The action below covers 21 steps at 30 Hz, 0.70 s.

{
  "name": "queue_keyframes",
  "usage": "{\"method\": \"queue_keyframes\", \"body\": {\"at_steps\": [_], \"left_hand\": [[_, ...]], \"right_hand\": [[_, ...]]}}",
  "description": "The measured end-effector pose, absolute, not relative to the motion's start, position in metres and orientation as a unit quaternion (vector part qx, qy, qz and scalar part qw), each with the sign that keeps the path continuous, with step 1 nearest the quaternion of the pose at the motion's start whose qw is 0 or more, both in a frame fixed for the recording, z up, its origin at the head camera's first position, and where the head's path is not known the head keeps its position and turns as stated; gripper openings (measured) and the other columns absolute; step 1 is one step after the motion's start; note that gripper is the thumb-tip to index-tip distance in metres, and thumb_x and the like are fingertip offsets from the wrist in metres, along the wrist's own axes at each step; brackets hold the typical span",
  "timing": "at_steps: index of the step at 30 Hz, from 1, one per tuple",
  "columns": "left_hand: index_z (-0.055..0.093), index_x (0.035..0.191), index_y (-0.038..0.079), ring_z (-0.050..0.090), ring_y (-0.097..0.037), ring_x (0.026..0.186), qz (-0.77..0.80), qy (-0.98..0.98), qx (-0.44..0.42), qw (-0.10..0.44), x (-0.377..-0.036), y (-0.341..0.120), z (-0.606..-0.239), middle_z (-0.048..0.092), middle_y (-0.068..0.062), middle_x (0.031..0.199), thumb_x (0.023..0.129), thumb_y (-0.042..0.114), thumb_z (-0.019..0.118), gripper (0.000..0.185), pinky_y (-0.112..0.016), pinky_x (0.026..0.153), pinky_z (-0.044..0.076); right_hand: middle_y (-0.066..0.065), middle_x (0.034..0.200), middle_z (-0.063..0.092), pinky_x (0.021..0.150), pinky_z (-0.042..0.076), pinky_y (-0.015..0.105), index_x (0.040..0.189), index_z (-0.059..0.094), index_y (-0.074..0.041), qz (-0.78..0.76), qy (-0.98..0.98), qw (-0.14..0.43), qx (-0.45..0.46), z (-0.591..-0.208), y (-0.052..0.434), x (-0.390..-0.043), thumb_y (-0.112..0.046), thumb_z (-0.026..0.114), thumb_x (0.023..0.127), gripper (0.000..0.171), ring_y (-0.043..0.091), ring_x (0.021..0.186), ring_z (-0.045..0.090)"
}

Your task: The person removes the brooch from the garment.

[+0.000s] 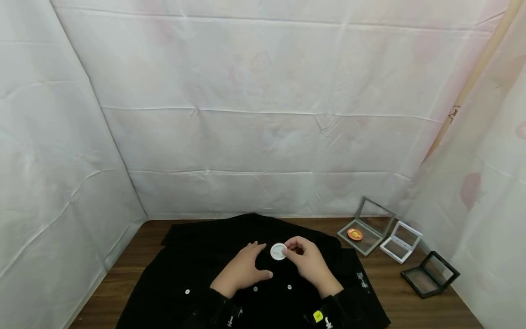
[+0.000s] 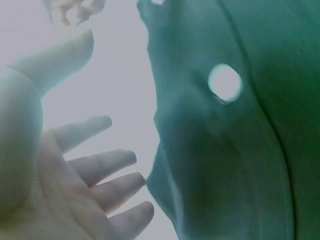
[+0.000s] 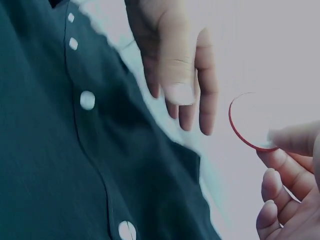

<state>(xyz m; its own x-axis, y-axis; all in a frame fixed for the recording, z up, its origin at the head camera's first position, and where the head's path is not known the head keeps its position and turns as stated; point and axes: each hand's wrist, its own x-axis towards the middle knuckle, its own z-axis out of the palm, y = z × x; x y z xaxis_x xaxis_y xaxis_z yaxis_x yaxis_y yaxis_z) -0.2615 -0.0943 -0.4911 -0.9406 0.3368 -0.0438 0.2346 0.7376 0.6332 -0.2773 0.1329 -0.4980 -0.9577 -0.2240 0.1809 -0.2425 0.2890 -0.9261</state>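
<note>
From the head view, a black jacket [image 1: 255, 265] lies spread on the wooden worktop [image 1: 390, 283], and the right hand [image 1: 310, 262] pinches a small round badge [image 1: 278, 252] just above its chest while the left hand [image 1: 242, 269] rests flat beside it — the badge looks not yet fixed on. The left wrist view shows the left hand's fingers [image 2: 100, 170] spread, relaxed and holding nothing, next to the dark cloth and a pale button [image 2: 225, 82]. In the right wrist view the right hand's fingertips [image 3: 290, 142] grip the disc's red-rimmed edge, off the fabric — attaching it seems left to do.

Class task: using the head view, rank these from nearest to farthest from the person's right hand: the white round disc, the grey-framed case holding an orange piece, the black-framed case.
1. White round disc, pinched by the right hand.
2. Grey-framed case, off to the right.
3. Black-framed case, far right.
</note>
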Motion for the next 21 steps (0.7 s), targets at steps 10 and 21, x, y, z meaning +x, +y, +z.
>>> {"method": "queue_keyframes", "body": {"at_steps": [10,21], "left_hand": [[0.052,0.150,0.007,0.033,-0.046,0.147,0.383,0.908,0.161,0.062,-0.213,-0.096,-0.464,0.039,-0.020,0.160,0.077,0.033,0.090,0.086,-0.073,0.106,0.036],[0.061,0.142,0.020,0.050,-0.025,0.138,0.414,0.892,0.172,-0.050,-0.192,-0.107,-0.439,0.051,0.002,0.152,0.097,0.051,0.068,0.055,-0.057,0.108,0.045]], "right_hand": [[0.003,0.095,0.068,0.067,0.048,0.027,0.107,0.071,-0.012,0.582,-0.786,0.024,0.207,-0.467,0.132,-0.246,-0.023,0.073,0.099,0.014,0.018,0.076,0.057],[-0.004,0.090,0.067,0.066,0.050,0.029,0.103,0.071,-0.022,0.541,-0.809,0.025,0.228,-0.450,0.138,-0.235,-0.027,0.072,0.099,0.007,0.016,0.073,0.057]]}}
